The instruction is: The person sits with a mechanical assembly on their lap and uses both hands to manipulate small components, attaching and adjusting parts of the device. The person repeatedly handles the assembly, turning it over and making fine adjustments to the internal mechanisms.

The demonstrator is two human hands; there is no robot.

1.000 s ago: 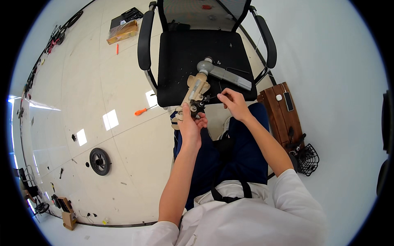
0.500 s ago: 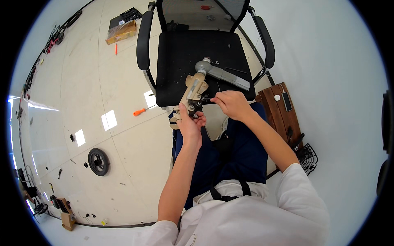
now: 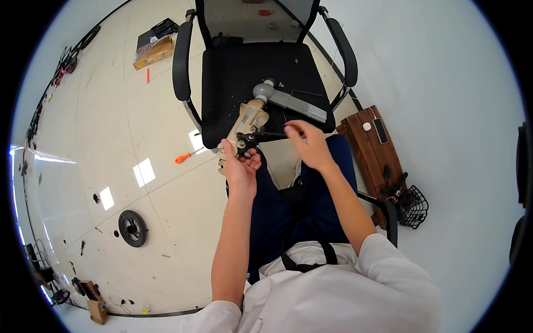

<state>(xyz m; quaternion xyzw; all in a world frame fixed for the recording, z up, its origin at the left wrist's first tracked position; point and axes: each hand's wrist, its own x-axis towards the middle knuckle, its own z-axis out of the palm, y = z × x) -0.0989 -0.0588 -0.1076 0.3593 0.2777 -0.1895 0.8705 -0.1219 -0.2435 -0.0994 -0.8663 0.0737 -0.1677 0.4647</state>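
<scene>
My left hand (image 3: 240, 173) is wrapped round the lower end of a beige frame part (image 3: 245, 120), next to a black metal clamp-like fitting (image 3: 244, 142) with bolts. The beige part slants up onto the black chair seat (image 3: 230, 72), where it meets a grey round joint and a flat grey arm (image 3: 297, 105). My right hand (image 3: 311, 145) is to the right of the fitting. Its fingertips pinch the outer end of a thin dark rod (image 3: 272, 134), perhaps a hex key, whose other end reaches the fitting.
A black hex key (image 3: 307, 93) and small hardware lie on the seat. An orange-handled screwdriver (image 3: 182, 159), a wheel (image 3: 132, 228) and an open cardboard box (image 3: 154, 54) are on the floor at left. A wooden box (image 3: 371, 158) with a phone stands at right, near a black basket (image 3: 413, 207).
The view has shifted, so the chair and the held part appear further left. My right hand has moved outward from the fitting relative to it, and more of the dark rod shows.
</scene>
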